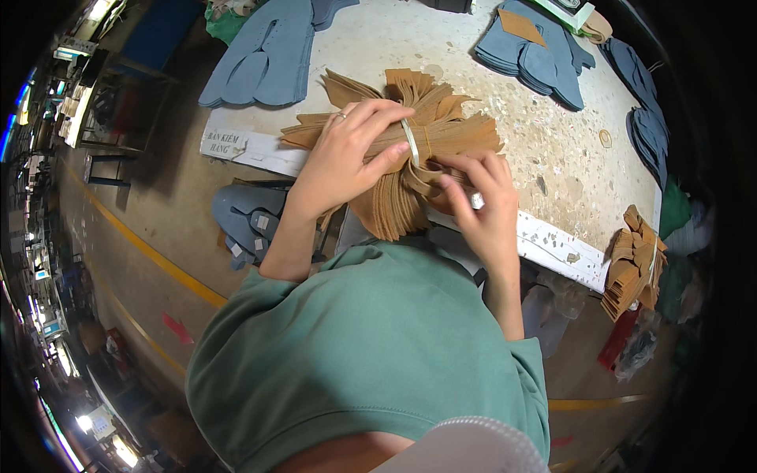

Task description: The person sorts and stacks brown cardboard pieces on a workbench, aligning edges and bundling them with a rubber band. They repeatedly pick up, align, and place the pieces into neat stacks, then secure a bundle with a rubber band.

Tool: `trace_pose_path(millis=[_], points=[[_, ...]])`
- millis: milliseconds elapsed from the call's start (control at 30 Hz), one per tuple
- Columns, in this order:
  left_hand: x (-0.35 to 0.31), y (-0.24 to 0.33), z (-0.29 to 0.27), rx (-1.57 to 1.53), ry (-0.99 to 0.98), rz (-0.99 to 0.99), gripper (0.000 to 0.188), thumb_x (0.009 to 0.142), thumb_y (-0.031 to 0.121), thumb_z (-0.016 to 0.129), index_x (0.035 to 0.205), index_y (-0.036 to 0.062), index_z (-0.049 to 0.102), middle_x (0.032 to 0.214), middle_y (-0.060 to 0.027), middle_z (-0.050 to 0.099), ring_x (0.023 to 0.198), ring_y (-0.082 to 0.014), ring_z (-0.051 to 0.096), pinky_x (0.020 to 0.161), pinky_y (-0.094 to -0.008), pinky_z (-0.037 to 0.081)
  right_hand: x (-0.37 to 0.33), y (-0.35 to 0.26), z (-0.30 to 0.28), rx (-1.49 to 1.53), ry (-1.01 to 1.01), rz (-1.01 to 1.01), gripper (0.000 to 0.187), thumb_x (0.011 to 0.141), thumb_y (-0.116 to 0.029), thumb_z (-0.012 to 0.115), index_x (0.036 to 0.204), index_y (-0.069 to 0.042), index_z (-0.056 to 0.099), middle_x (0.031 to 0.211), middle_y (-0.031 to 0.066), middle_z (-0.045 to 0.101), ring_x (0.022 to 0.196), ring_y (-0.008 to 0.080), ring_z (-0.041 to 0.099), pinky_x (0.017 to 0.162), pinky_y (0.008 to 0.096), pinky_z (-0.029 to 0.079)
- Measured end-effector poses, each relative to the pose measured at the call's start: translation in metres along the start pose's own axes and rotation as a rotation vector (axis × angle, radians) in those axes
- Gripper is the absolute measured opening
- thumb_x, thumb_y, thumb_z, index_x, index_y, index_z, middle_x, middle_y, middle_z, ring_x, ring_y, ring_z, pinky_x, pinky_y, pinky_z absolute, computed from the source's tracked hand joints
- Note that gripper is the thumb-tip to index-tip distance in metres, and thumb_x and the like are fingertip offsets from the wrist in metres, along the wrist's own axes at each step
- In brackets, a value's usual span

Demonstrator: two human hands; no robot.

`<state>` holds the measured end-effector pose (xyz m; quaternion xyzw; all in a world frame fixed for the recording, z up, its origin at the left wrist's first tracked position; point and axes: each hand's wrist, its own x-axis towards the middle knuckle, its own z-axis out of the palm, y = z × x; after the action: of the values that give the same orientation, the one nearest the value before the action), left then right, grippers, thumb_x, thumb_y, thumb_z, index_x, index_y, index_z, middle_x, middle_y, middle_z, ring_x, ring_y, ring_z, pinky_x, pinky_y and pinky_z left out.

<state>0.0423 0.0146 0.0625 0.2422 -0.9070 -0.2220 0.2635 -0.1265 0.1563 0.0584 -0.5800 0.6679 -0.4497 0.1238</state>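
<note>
At the near edge of the table lies a bundle of brown, leather-like cut pieces (pixel 465 135), fanned out on all sides. A white band (pixel 410 142) and a thin yellowish rubber band cinch its middle. My left hand (pixel 347 154) is closed over the bundle's left part, thumb and fingertips at the white band. Curled at the bundle's near right side, my right hand (pixel 487 193) pinches the edge of a bent brown piece (pixel 426 180). A small white thing, too small to make out, shows among the right fingers.
Stacks of blue-grey cut pieces (pixel 268 59) lie at the far left, with another stack (pixel 528 59) at the far right. More blue-grey pieces (pixel 648 134) line the right edge. A second brown bundle (pixel 635 260) sits at the right corner. Below the table's left edge are grey-blue pieces (pixel 251 217).
</note>
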Motion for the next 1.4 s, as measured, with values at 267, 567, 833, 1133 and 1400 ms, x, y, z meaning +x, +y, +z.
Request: trace_pose_path(millis=[267,567,833,1133,1400], points=[[-0.001,-0.022,0.004,-0.048,-0.047,-0.251,0.032,0.092,0.031,0.059,0.111,0.0056,0.061,0.120,-0.0131,0.058,0.111,-0.0292,0.054,0.096,-0.0397,0.039,0.000,0.009,0.000,-0.019,0.037,0.000,0.011,0.081,-0.012,0.071,0.082,-0.002,0.067,0.081,0.0078,0.056,0.082,0.0259,0.053,0.073,0.0354,0.044],[0.020,-0.048,-0.001,0.017,-0.100,-0.099,0.049,0.088,0.054,0.058,0.098,0.0063,0.063,0.111,-0.0102,0.059,0.114,-0.0292,0.053,0.111,-0.0544,0.022,0.021,0.005,-0.017,-0.085,0.095,-0.123,0.012,0.081,-0.011,0.070,0.091,-0.005,0.069,0.089,0.0077,0.059,0.089,0.0254,0.054,0.078,0.0340,0.044],[0.034,-0.060,-0.027,-0.016,-0.516,-0.382,0.049,0.093,0.049,0.050,0.101,0.0024,0.061,0.104,-0.0167,0.064,0.100,-0.0338,0.060,0.094,-0.0437,0.045,0.081,0.015,0.015,-0.178,-0.125,-0.462,0.027,0.092,-0.033,0.057,0.101,-0.010,0.069,0.103,0.0073,0.061,0.108,0.0279,0.052,0.091,0.0430,0.041],[-0.020,-0.010,-0.032,0.109,-0.264,-0.140,0.045,0.094,0.038,0.052,0.117,0.0007,0.058,0.101,-0.0125,0.061,0.086,-0.0308,0.058,0.077,-0.0377,0.046,0.116,0.040,0.044,-0.324,-0.420,-0.353,0.045,0.094,-0.047,0.049,0.093,-0.009,0.072,0.090,0.0153,0.062,0.087,0.0363,0.061,0.080,0.0479,0.049],[0.016,-0.044,-0.010,-0.251,-0.686,-0.175,0.048,0.099,0.043,0.044,0.111,0.0000,0.063,0.100,-0.0151,0.064,0.089,-0.0251,0.059,0.084,-0.0339,0.046,0.047,0.045,0.001,-0.247,0.023,-0.446,0.019,0.085,-0.022,0.067,0.087,-0.004,0.060,0.094,0.0094,0.057,0.084,0.0276,0.058,0.074,0.0388,0.046]])
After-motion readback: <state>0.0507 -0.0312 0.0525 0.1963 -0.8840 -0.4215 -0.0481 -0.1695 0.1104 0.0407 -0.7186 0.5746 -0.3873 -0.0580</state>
